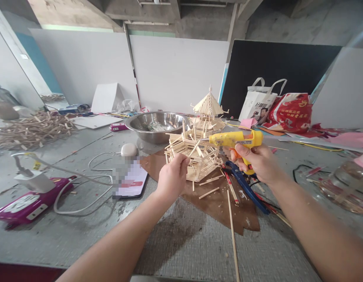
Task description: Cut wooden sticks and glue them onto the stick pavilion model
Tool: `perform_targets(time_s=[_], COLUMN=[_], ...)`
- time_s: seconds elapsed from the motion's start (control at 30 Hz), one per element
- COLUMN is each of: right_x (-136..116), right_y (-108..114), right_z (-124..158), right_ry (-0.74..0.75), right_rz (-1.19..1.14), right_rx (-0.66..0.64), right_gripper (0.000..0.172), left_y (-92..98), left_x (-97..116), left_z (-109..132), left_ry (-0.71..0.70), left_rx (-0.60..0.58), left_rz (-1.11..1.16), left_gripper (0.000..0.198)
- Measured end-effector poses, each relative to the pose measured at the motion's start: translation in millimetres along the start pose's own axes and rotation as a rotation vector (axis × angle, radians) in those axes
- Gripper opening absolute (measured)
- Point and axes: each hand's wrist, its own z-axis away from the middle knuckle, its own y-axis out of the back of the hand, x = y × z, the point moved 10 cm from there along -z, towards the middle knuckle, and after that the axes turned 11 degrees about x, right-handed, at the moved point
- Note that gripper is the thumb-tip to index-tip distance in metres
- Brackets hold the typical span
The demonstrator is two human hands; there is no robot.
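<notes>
The left hand (173, 174) makes a narrow pinch, and between its fingertips there seems to be a short pale wooden stick (195, 149), which points toward one o'clock. Whether this hand also touches the structure behind it, I cannot tell. The right hand (258, 160) is wrapped around the handle of a yellow plastic glue gun (231, 139), and its grip is closed on it. The metal nozzle of the gun points toward nine o'clock and is near the far end of the short stick; if they touch, I cannot tell.

The open, many-sided structure of pale wooden sticks (202, 166) is in the middle, just beyond the left hand, on a ragged brown sheet (228, 215) which lies on the grey table (81, 235). I take this structure as the centre of the clock. At twelve o'clock, behind it, there is a pale wooden pavilion model with pointed roof (209, 105). At ten to eleven o'clock is a round shiny metal bowl (152, 137). Toward four o'clock lies a tool with blue handles (247, 190), and toward five o'clock a long thin wooden stick (233, 231). Between eight and nine o'clock is a phone with lit screen (133, 184), and farther in this direction a purple power strip (52, 188). A red printed bag (290, 113) stands at two o'clock.
</notes>
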Motion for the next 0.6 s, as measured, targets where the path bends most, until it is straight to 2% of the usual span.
perform_targets(time_s=[0.6], right_x=[-0.4], right_y=[-0.7], right_z=[1.0], right_ry=[0.006], right_rz=[0.009], right_rx=[0.001], right_gripper=[0.026], left_y=[-1.0], left_x=[-3.4], left_z=[-0.8], left_ry=[0.042], left_rx=[-0.015], left_rz=[0.018], left_gripper=[0.021])
